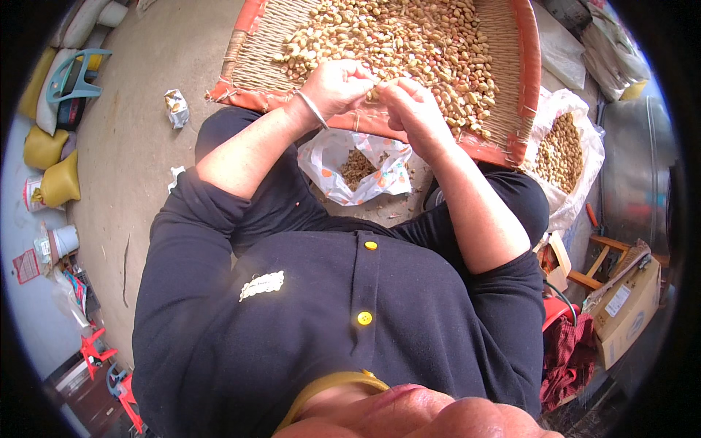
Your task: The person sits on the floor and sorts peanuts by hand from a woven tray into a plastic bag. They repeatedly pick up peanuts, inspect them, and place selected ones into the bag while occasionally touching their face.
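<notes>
Over the near rim of a woven basket tray [252, 52], my left hand [340, 87] and my right hand [412, 107] meet almost fingertip to fingertip. Their fingers are curled into pinches, and whatever may be between them is too small to make out. A metal bangle [311, 109] circles the left wrist. Peanuts in their shells [394, 38] lie spread across the tray, just beyond the hands. Below the rim, between the knees, an open white plastic bag [328, 178] holds brown bits [358, 167] that look like shell fragments.
At the right of the tray stands a white sack [589, 159] filled with peanuts [558, 153], beside a large metal drum [635, 164]. A cardboard box [627, 312] sits lower right. On the concrete floor [137, 137] at left lies a small packet [176, 108]; yellow bundles [57, 178] line the wall.
</notes>
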Demonstrator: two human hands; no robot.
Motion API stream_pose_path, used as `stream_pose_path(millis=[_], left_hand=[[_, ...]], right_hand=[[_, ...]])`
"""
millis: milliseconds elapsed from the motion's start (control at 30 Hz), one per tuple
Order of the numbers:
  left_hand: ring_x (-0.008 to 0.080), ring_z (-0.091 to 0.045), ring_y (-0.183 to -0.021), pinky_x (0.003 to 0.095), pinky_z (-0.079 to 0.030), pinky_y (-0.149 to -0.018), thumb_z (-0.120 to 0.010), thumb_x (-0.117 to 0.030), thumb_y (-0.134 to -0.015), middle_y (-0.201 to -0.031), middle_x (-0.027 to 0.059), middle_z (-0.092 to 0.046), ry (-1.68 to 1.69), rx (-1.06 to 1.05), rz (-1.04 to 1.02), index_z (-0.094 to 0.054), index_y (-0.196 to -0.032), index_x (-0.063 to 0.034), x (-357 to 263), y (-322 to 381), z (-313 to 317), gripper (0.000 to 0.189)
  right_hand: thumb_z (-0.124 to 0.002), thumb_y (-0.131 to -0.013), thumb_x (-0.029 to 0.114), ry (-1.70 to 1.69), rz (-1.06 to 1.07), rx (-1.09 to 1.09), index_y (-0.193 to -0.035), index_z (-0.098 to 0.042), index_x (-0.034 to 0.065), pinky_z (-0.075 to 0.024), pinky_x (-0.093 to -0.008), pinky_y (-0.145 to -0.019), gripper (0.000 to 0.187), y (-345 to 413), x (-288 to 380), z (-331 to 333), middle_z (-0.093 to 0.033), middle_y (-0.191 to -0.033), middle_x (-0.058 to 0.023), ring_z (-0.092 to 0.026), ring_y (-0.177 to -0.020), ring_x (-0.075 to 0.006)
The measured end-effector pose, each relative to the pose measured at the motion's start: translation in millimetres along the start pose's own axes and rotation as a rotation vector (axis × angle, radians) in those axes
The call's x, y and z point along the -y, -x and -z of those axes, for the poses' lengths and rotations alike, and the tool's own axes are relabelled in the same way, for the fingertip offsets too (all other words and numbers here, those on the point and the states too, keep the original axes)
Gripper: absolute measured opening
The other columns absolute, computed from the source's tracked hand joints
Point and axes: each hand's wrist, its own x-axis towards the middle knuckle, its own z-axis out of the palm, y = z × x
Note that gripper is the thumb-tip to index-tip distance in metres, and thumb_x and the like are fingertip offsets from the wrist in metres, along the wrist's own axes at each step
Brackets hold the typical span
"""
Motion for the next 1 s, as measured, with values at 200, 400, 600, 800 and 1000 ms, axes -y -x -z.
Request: stream_pose_path(millis=[200, 400, 600, 800, 1000], left_hand=[[0.0016, -0.040, -0.045, 0.0166, -0.029, -0.040, -0.060, -0.014, -0.085, -0.058, -0.0037, -0.051, -0.043, 0.055, -0.007, -0.060, -0.089, -0.0024, 3.8, 0.0, 2.9, 0.013], [0.0046, -0.052, -0.061, 0.0206, -0.044, -0.055, -0.063, -0.017, -0.079, -0.066, -0.0013, -0.058, -0.160, 0.010, 0.003, -0.063, -0.081, -0.0037, 12.4, -1.1, 2.5, 0.013], [0.0014, -0.042, -0.046, 0.0170, -0.030, -0.039, -0.061, -0.015, -0.084, -0.060, -0.0034, -0.052, -0.173, 0.047, 0.035, -0.059, -0.084, -0.0048, 12.3, -2.0, 2.7, 0.011], [0.0020, -0.038, -0.041, 0.0170, -0.026, -0.036, -0.060, -0.015, -0.084, -0.058, -0.0026, -0.050, -0.073, 0.106, 0.103, -0.057, -0.083, -0.0049, 5.0, 0.6, 2.5, 0.010], [0.0027, -0.036, -0.040, 0.0172, -0.025, -0.036, -0.059, -0.014, -0.085, -0.056, -0.0026, -0.048, 0.038, 0.151, 0.096, -0.057, -0.085, -0.0044, 3.2, 3.9, 2.7, 0.010]], right_hand=[[-0.060, -0.082, 0.031, 0.625, 0.241, -0.108, -0.084, -0.062, 0.0030, -0.0465, -0.0332, -0.061, 0.029, -5.3, -8.3, 3.5, -0.061, -0.068, -0.0110, -0.059, -0.064, -0.0204], [-0.054, -0.081, 0.022, 0.739, 0.365, -0.084, -0.078, -0.059, 0.0010, -0.0464, -0.0396, -0.061, 0.022, -2.0, -6.8, 2.4, -0.059, -0.070, -0.0189, -0.059, -0.066, -0.0338], [-0.051, -0.080, 0.020, 0.855, 0.403, -0.077, -0.074, -0.057, -0.0002, -0.0458, -0.0421, -0.060, 0.023, -0.6, -4.2, 1.1, -0.058, -0.069, -0.0204, -0.058, -0.065, -0.0364], [-0.051, -0.079, 0.021, 0.934, 0.474, -0.031, -0.073, -0.057, -0.0004, -0.0456, -0.0419, -0.059, 0.024, -2.1, -3.9, 2.3, -0.058, -0.068, -0.0202, -0.058, -0.063, -0.0363], [-0.050, -0.080, 0.020, 0.606, 0.259, -0.037, -0.065, -0.052, 0.0012, -0.0402, -0.0335, -0.049, 0.024, -8.2, -11.2, 3.7, -0.050, -0.056, -0.0109, -0.048, -0.048, -0.0203]])
